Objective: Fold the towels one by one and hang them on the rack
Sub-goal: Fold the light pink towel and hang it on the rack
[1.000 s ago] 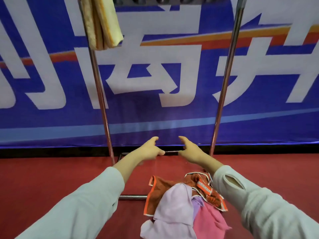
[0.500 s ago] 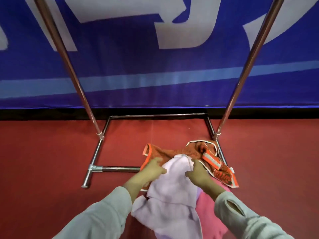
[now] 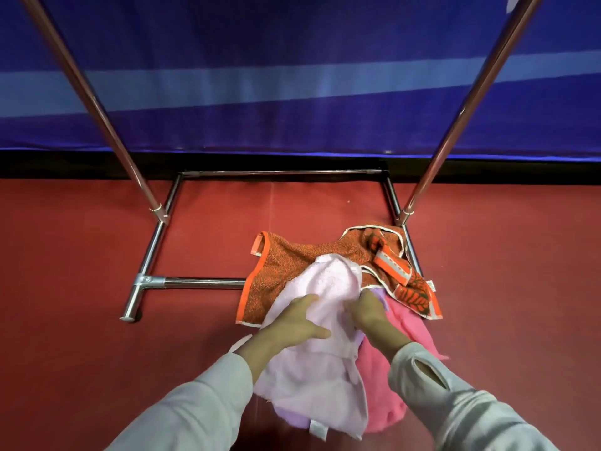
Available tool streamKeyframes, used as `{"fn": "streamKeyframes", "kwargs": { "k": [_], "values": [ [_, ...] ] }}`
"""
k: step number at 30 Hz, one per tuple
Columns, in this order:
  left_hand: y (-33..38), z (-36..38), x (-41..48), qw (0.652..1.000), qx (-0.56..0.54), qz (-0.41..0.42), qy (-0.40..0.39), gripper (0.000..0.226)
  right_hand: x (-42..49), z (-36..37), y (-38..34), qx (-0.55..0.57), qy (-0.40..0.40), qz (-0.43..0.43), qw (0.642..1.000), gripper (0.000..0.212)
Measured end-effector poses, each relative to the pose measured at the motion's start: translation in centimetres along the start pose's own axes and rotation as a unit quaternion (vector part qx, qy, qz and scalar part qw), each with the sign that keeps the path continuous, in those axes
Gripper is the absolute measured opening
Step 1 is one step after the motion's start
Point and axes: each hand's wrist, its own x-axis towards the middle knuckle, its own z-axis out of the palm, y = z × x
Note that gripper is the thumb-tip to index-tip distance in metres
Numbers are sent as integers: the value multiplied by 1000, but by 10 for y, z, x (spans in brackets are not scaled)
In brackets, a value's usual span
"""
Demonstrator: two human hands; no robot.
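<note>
A pile of towels lies on the red floor in front of the metal rack [image 3: 153, 281]. A pale lilac towel [image 3: 328, 288] is on top, over an orange patterned towel [image 3: 292, 255] and a pink towel [image 3: 406, 323]. My left hand [image 3: 292, 323] grips the lilac towel on its left side. My right hand [image 3: 367, 312] grips its right side, fingers curled into the cloth. The rack's top bar is out of view.
Two slanted rack poles [image 3: 468, 102] rise to either side of the pile. The rack's base bars frame a rectangle of red floor [image 3: 65, 288]. A blue banner [image 3: 292, 76] covers the wall behind.
My head tilted down from the rack's top to the floor. Both hands dropped from mid-air onto the pile and took hold of the lilac towel.
</note>
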Motion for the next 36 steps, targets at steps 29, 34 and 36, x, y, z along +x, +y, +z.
{"fn": "streamKeyframes", "kwargs": {
  "k": [29,34,36],
  "values": [
    [265,-74,-296,774,-303,361,424,22,-312,-198,-186,365,183,-409,816,19],
    [263,-66,-331,754,-419,374,340,16,-352,-195,-196,362,196,-463,785,15],
    [252,-67,-329,772,-397,384,317,13,-355,-191,-194,377,206,-461,776,16]
  ]
}}
